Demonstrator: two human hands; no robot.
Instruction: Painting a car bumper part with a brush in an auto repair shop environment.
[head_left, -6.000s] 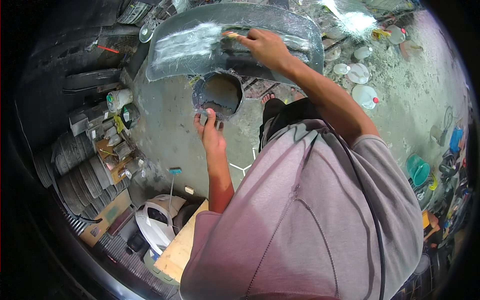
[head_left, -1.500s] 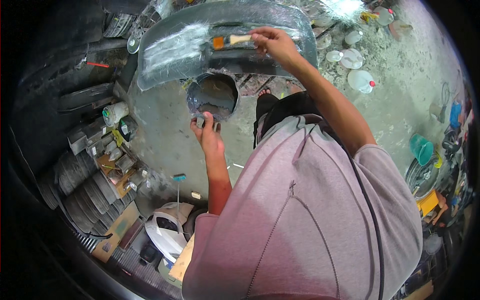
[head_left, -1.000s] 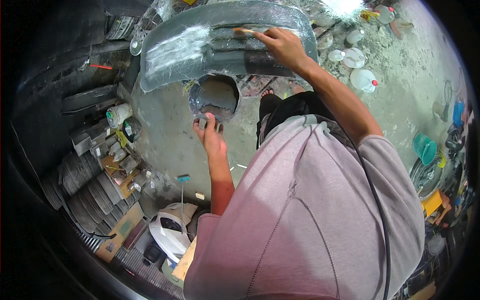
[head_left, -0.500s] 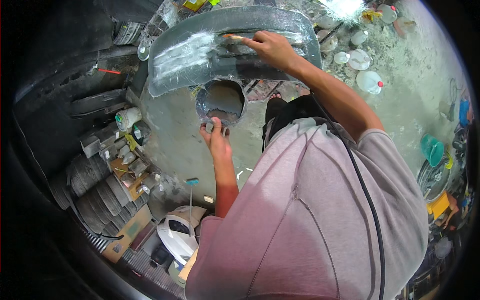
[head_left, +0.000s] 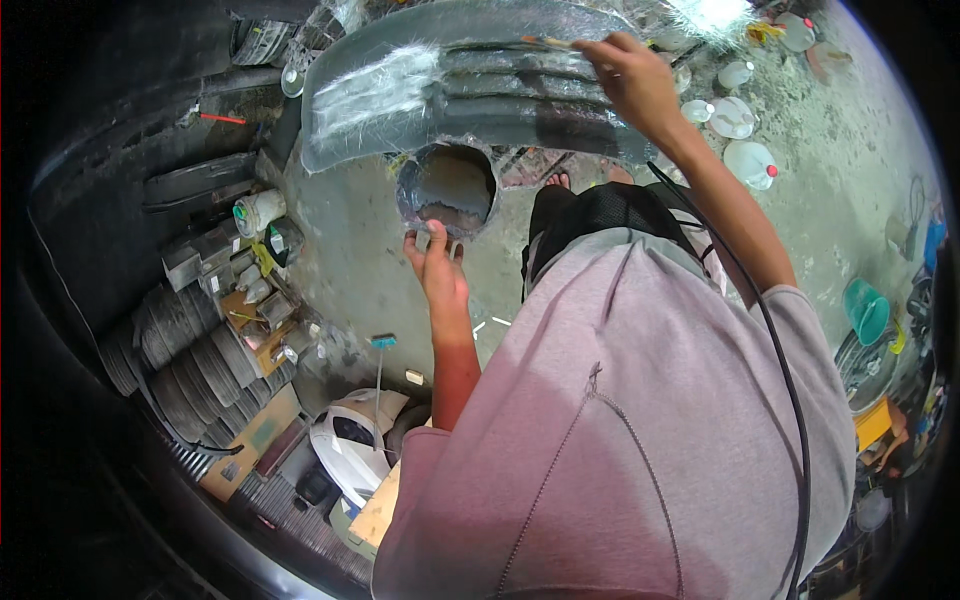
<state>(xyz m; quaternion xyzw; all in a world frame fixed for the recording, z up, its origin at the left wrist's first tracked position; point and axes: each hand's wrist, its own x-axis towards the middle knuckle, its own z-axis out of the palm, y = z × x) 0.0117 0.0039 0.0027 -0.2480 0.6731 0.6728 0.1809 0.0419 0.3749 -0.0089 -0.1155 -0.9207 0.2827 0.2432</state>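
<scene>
My right hand (head_left: 635, 85) is closed around a thin paintbrush (head_left: 550, 42) with an orange part near its far end. It reaches over the right part of a long, dark, curved panel (head_left: 400, 145), close to its far edge. Whether the brush touches the panel I cannot tell. White glass fibre matting (head_left: 375, 95) covers the panel's left part; bare raised ribs run along the right. Below the panel, my left hand (head_left: 438, 265) grips the near rim of a round tub (head_left: 452, 180), thumb over the edge. Murky greyish-brown liquid shows inside it.
Several translucent jugs (head_left: 750, 165) stand on the concrete floor at the right, near a green bucket (head_left: 866, 305). More loose white fibre (head_left: 710, 18) lies at the far right. Stacked dark curved pieces (head_left: 190, 370) and a white tub (head_left: 258, 212) line the left side. A black cable (head_left: 775, 350) hangs over my shirt.
My right hand has moved right and farther away with the paintbrush, off the middle of the ribs. My left hand still holds the tub. The whole view has shifted a little.
</scene>
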